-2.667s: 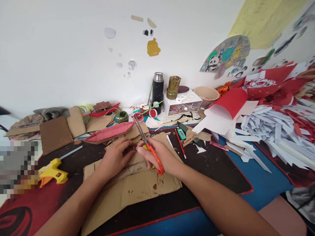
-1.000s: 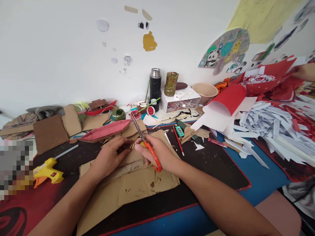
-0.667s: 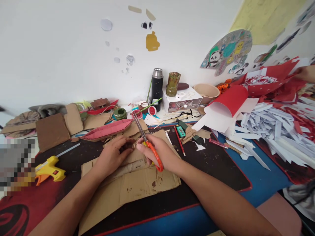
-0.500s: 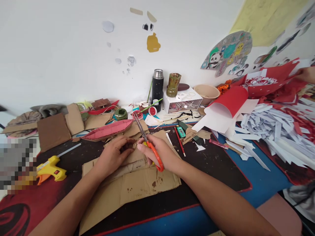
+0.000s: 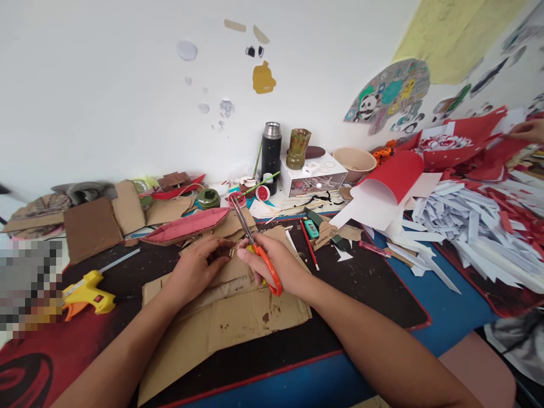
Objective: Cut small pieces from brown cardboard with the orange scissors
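My right hand (image 5: pixel 276 260) is wrapped around a pair of scissors (image 5: pixel 267 262) with orange handles. Their metal blades point up and away, and they look closed. A bit of something yellow shows under the same hand. Close by on the left, my left hand (image 5: pixel 199 266) has its fingers curled and pinched together; a small pale strip (image 5: pixel 232 251) shows at the fingertips. Both hands are above a creased sheet of cardboard (image 5: pixel 250 317) with brown stains. Beyond the left hand lies a pink boat-shaped cardboard piece (image 5: pixel 187 225).
At left lie a yellow glue gun (image 5: pixel 91 292) and brown cardboard pieces (image 5: pixel 91 229). A black flask (image 5: pixel 271 150), a white box (image 5: pixel 314 174) and a red pencil (image 5: pixel 309 245) are farther back. White paper strips (image 5: pixel 459 215) pile up at right, near another person's hand (image 5: pixel 527 131).
The view has shifted slightly, so things on the right sit a little farther left. Both hands and the scissors keep almost the same pose.
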The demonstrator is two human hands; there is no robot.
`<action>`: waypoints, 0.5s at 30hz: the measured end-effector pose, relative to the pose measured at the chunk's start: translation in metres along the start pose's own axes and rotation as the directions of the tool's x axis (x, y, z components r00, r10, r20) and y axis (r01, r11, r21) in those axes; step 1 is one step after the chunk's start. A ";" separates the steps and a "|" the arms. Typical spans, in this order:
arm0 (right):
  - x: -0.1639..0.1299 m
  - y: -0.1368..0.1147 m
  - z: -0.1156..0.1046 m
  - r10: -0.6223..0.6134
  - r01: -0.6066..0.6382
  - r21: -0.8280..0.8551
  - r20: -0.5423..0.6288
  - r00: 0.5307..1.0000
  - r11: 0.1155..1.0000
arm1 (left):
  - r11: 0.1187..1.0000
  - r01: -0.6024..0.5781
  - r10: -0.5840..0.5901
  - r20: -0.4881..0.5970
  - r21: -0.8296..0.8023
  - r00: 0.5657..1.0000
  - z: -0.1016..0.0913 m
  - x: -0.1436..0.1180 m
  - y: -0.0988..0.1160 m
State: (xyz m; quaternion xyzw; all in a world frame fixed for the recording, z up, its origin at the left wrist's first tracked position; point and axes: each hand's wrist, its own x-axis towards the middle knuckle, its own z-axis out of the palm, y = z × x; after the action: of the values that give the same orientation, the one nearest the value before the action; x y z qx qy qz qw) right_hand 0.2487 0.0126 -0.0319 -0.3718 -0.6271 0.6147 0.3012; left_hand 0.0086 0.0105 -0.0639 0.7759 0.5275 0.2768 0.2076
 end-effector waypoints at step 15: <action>0.002 0.007 0.000 -0.008 0.008 0.002 0.011 1.000 1.000 | 0.999 0.023 -0.023 0.023 -0.026 0.999 -0.001 0.000 -0.001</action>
State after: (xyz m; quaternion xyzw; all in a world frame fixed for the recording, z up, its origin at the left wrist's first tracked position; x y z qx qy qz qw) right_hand 0.2480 0.0144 -0.0388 -0.3658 -0.6296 0.6160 0.3007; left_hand 0.0070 0.0110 -0.0634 0.7700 0.5303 0.2725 0.2270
